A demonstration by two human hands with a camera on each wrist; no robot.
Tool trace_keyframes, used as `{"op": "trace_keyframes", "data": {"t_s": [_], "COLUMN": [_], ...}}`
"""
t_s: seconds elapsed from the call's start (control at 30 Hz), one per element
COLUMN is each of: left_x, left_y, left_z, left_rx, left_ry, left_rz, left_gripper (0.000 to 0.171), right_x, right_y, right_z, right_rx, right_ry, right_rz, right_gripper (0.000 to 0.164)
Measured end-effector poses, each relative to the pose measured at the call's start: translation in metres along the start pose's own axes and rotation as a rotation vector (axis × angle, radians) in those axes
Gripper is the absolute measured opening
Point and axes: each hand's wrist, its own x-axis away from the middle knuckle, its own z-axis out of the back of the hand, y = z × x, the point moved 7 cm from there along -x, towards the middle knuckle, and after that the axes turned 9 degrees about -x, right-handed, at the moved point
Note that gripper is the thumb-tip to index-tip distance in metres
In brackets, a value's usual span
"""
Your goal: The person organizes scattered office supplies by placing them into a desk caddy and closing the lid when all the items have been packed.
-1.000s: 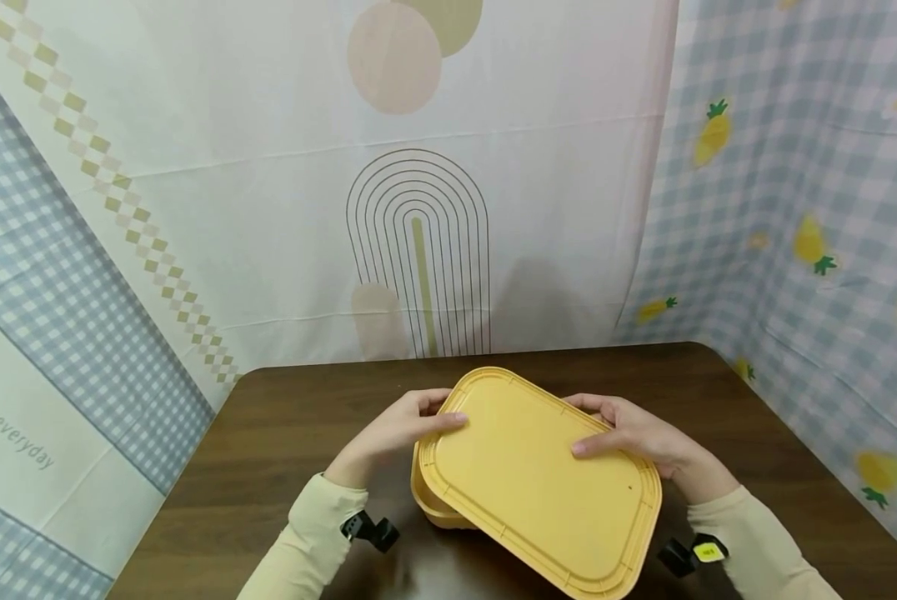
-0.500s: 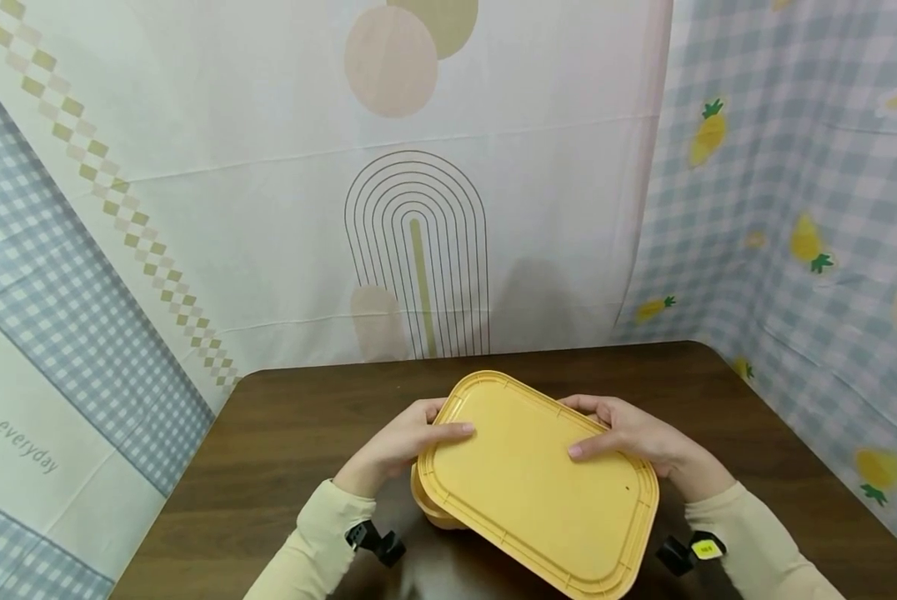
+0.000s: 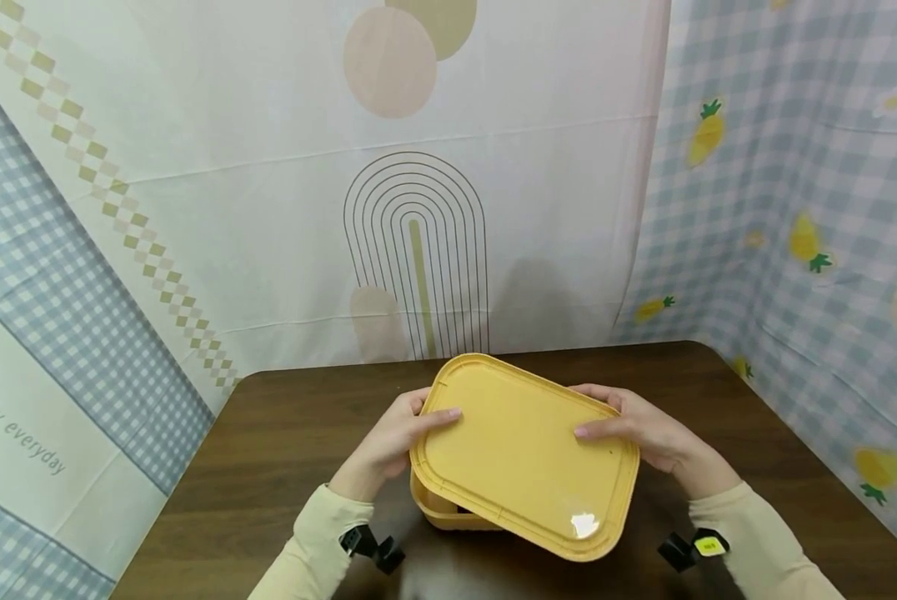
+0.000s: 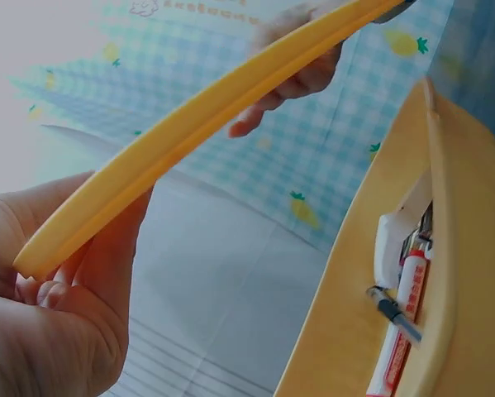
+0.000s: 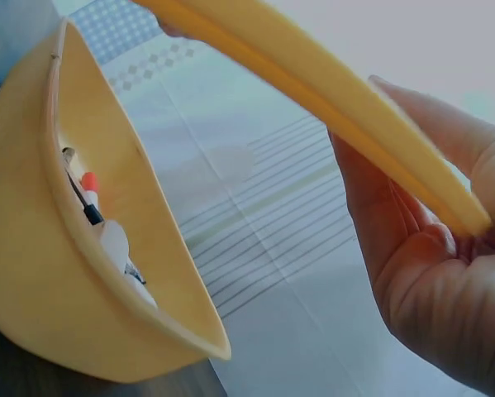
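Observation:
Both hands hold a yellow plastic lid point(image 3: 523, 450) tilted above a yellow box point(image 3: 448, 521). My left hand point(image 3: 388, 437) pinches the lid's left edge, thumb on top and fingers underneath. At the far right edge, my right hand point(image 3: 647, 429) grips it the same way. The lid hides most of the box in the head view. Through the wrist views the lid stands apart from the box rim. Inside the box lie a white tube with red print point(image 4: 406, 318), a pen point(image 4: 393, 313) and a white item point(image 5: 115, 242) whose kind I cannot tell.
The box stands on a dark brown wooden table point(image 3: 291, 450). A pale printed cloth point(image 3: 268, 208) hangs behind the table, and a blue checked cloth point(image 3: 794, 250) at the right. Black wrist cameras sit on both sleeves.
The lid has shifted slightly up and left and its near edge has risen, showing more of the box's front. Both hands keep their hold on it.

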Motion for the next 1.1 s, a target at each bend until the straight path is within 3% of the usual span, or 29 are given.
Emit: {"op": "trace_keyframes", "data": {"t_s": [0.2, 0.43, 0.83, 1.1], "left_x": [0.005, 0.011, 0.012, 0.014], "left_y": [0.009, 0.013, 0.010, 0.025], "left_z": [0.022, 0.036, 0.041, 0.048], "left_rx": [-0.014, -0.001, 0.002, -0.039], "left_ry": [0.120, 0.208, 0.171, 0.156], "left_rz": [-0.040, -0.073, -0.075, -0.136], "left_gripper": [0.030, 0.035, 0.034, 0.045], "right_x": [0.004, 0.005, 0.001, 0.004], "right_y": [-0.001, -0.001, -0.004, -0.015], "right_z": [0.004, 0.006, 0.007, 0.011], "right_rx": [0.013, 0.040, 0.137, 0.185], "right_ry": [-0.016, 0.026, 0.115, 0.195], "right_rz": [0.064, 0.108, 0.143, 0.222], "right_gripper": [0.038, 0.062, 0.066, 0.058]}}
